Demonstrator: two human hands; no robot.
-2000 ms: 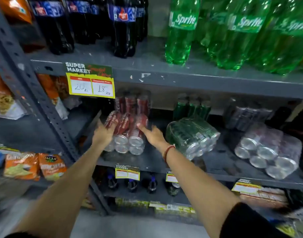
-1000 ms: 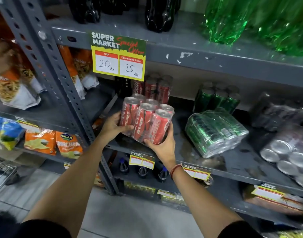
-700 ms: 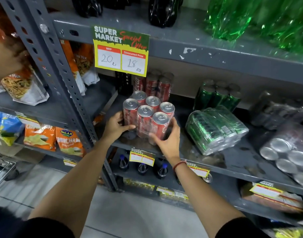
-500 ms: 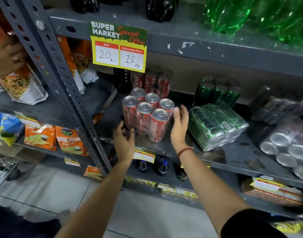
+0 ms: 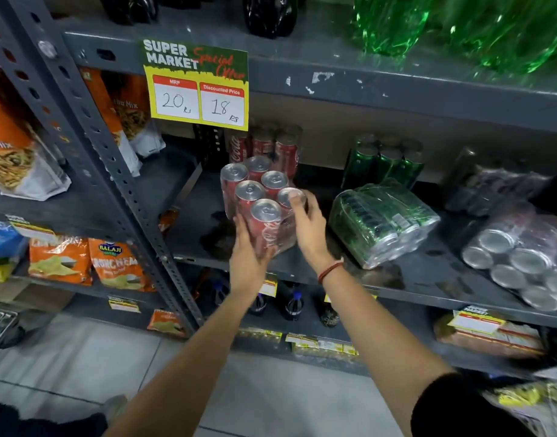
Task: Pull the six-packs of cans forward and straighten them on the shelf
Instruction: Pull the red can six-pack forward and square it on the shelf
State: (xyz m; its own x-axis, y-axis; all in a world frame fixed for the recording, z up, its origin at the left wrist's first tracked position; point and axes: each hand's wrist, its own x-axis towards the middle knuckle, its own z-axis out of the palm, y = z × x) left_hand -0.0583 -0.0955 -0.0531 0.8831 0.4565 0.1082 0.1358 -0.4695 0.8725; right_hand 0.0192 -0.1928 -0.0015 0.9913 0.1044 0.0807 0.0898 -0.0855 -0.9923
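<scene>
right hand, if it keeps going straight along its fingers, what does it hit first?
The right hand already touches the upright red six-pack. Pushed on past it, it would probably meet the red cans behind; depth is unclear.

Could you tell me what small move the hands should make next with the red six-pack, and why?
Probably twist it square to the shelf edge: the red six-pack stands upright but angled, with the left hand and right hand on either side.
</scene>
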